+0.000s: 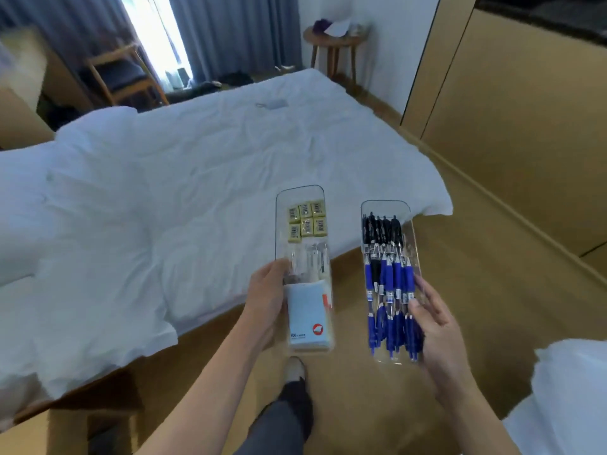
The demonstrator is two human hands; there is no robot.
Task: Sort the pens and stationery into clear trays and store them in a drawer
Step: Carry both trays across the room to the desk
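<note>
My left hand (267, 297) grips the left side of a clear tray (300, 193) held in the air over the bed's edge. In it lie several yellow erasers (307, 220) at the far end, some clear-packed items in the middle and a pale blue sticky-note pad (307, 320) at the near end. My right hand (438, 336) grips the right side of a second clear tray (386, 205), thumb over the rim. That tray is filled with several black pens (382, 231) and several blue pens (391, 307). No drawer is in view.
A bed with a rumpled white duvet (184, 178) fills the left and middle. Tan wooden wardrobe panels (512, 119) stand at the right. A wooden floor (466, 257) runs between them. My leg and foot (294, 372) are below the trays. A small round table (335, 39) stands far back.
</note>
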